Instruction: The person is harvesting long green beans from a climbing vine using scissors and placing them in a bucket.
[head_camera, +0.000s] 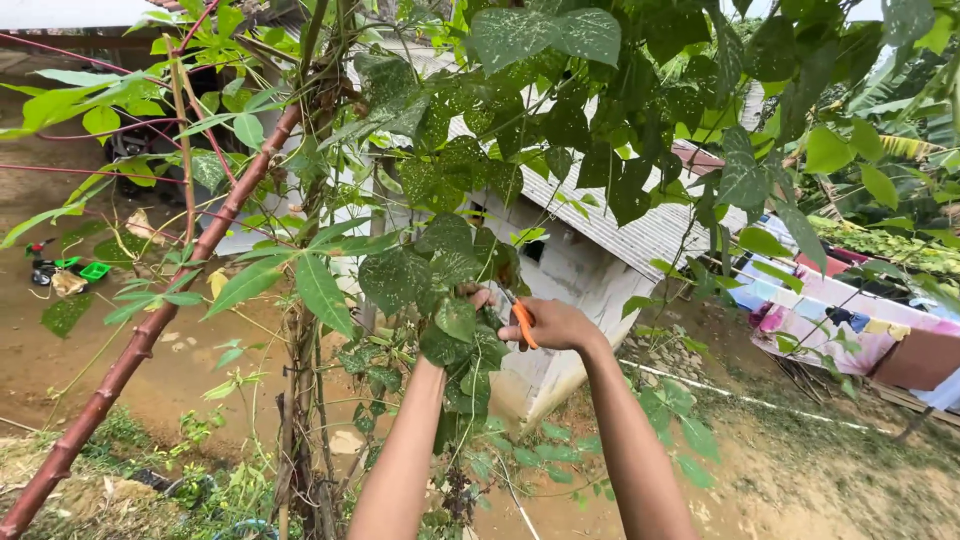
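My right hand (556, 325) is raised into a climbing vine and is closed on a small pair of orange-handled scissors (522, 322), whose tip points up-left into the foliage. My left hand (478, 296) reaches up beside it and is mostly hidden behind dark green speckled leaves (440, 262); only some fingers show, seemingly around a leaf or stem. Both forearms rise from the bottom of the view. The vine (300, 350) twists up a bundle of thin stems just left of my hands.
A thick reddish-brown stalk (150, 330) slants from bottom left to top centre. Behind the leaves stands a white building with a corrugated roof (610, 225). Laundry (840, 330) hangs at right. Bare dirt ground lies at left, with small green objects (92, 270) on it.
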